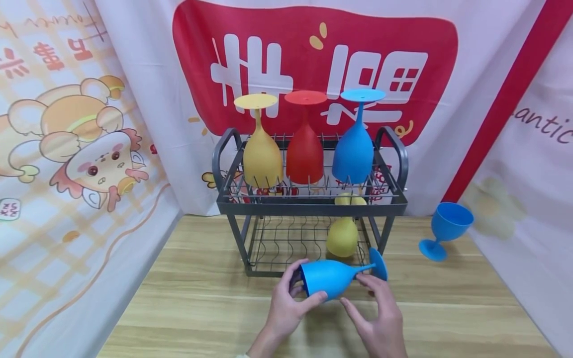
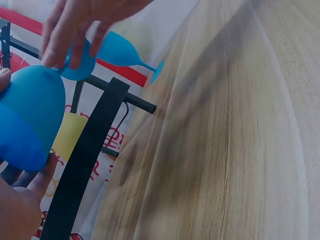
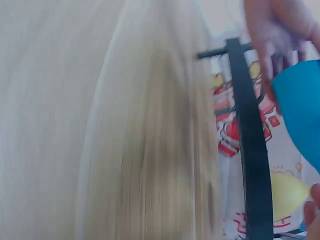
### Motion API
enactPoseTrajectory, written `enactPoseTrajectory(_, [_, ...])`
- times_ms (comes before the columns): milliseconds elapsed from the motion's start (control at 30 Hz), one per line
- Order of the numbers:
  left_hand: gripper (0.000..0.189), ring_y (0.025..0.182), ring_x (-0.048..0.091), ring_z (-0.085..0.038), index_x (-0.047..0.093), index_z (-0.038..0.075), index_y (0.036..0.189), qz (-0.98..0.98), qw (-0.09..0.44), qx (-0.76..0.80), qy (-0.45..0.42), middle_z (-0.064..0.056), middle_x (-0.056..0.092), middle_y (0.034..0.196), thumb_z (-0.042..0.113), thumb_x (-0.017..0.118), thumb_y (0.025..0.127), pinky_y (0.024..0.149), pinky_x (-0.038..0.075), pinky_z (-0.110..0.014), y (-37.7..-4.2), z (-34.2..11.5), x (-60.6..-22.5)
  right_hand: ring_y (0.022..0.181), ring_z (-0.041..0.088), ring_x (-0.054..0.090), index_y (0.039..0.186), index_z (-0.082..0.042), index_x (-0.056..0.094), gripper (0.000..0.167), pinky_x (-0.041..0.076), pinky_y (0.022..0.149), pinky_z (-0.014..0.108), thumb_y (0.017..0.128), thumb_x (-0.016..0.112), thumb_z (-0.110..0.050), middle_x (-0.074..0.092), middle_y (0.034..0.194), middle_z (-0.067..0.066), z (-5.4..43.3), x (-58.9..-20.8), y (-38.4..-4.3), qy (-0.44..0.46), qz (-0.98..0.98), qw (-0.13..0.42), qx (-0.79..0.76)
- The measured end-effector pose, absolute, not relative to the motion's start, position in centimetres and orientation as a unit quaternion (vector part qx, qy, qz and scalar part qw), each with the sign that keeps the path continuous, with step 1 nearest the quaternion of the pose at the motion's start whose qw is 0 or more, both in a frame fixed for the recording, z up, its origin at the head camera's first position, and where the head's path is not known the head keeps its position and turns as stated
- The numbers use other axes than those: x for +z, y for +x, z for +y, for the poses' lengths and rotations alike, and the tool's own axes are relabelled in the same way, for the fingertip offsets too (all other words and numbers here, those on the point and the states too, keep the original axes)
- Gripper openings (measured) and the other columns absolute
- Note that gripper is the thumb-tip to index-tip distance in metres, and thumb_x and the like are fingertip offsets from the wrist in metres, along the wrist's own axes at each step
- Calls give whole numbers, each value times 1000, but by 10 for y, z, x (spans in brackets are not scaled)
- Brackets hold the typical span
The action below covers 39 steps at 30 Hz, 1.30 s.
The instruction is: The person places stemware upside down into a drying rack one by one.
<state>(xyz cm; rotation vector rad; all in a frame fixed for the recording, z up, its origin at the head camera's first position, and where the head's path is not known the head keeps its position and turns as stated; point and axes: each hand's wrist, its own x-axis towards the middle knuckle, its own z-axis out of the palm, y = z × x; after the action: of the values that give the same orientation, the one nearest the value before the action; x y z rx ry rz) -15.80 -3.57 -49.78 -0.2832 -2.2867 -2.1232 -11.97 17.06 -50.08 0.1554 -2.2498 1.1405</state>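
Observation:
A blue plastic goblet point(image 1: 329, 278) lies sideways in the air before the rack, its mouth toward the left and its foot toward the right. My left hand point(image 1: 286, 308) grips the bowl near the rim, thumb across the near side and fingers at the mouth. Beside the stem is my right hand point(image 1: 380, 311), thumb and fingers spread apart, fingertips right at the stem. In the left wrist view the goblet's bowl point(image 2: 35, 105) shows large, with the right hand's fingers point(image 2: 80, 45) over the stem end. The right wrist view shows part of the bowl point(image 3: 302, 105).
A black two-tier dish rack point(image 1: 313, 208) stands behind the hands. Its upper tier holds upside-down yellow point(image 1: 262, 154), red point(image 1: 305, 154) and blue point(image 1: 353, 154) goblets. An upside-down yellow goblet point(image 1: 342, 237) is on the lower tier. Another blue goblet point(image 1: 449, 223) stands upright on the wooden table point(image 1: 447, 308) at right.

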Motion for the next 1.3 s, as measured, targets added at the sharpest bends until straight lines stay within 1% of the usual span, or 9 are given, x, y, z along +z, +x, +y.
enactPoseTrajectory(100, [74,133,62,-31,54,28,148,-722,4,-686,-92,-16,59,149,26,90,84,104,55,-26,-158,-34,-496,115,0,62,136,-19,64,60,56,95,15,85,91,-33,68,134,-4,164,-493,-117,-74,-809,178,555])
enactPoseTrajectory(200, [75,134,62,-31,54,27,149,-714,9,-693,-97,-15,59,149,24,90,84,106,55,-27,-157,-31,-495,120,3,64,148,-19,54,72,57,97,17,89,85,-45,63,145,4,162,-487,-119,-138,-737,68,658])
enactPoseTrajectory(267, [75,134,62,-31,53,27,150,-709,10,-698,-101,-14,59,150,23,90,84,107,55,-27,-156,-29,-495,124,6,63,156,-13,45,82,57,99,18,92,82,-46,55,154,12,163,-486,-121,-148,-686,22,712])
enactPoseTrajectory(367, [77,134,62,-31,53,25,150,-703,11,-703,-107,-14,60,149,21,91,83,107,55,-26,-154,-24,-495,127,6,61,164,-6,31,83,58,104,23,100,74,-37,41,165,20,162,-486,-122,-145,-615,-14,775])
enactPoseTrajectory(533, [77,134,61,-30,52,24,150,-698,5,-705,-122,-14,60,148,21,90,84,107,55,-23,-152,-16,-497,124,1,62,168,-8,25,76,56,108,29,107,64,-33,30,172,20,157,-488,-122,-135,-548,-25,825])
enactPoseTrajectory(700, [76,133,61,-29,52,23,151,-698,-2,-704,-132,-14,59,148,21,90,85,106,56,-24,-149,-14,-499,124,1,61,170,-12,22,77,54,107,25,108,62,-34,27,174,16,153,-490,-122,-127,-533,-30,836])
enactPoseTrajectory(1033, [81,133,59,-28,49,18,155,-701,-33,-700,-134,-11,55,151,24,89,86,105,55,-23,-150,-17,-503,126,11,66,166,-2,24,80,55,109,30,107,62,-41,42,166,19,149,-498,-122,-144,-513,-57,845])
enactPoseTrajectory(1200, [81,132,61,-30,46,23,158,-716,-43,-680,-149,-9,55,155,27,87,88,110,56,-39,-149,-27,-506,123,11,66,163,2,29,78,56,104,27,107,63,-39,39,166,23,146,-499,-123,-156,-532,-39,831])
enactPoseTrajectory(1300, [79,134,61,-32,47,25,157,-722,-25,-673,-157,-6,56,156,23,86,89,113,52,-52,-150,-36,-507,120,10,65,162,4,30,78,57,100,25,106,65,-37,41,163,24,146,-499,-124,-162,-546,-23,821])
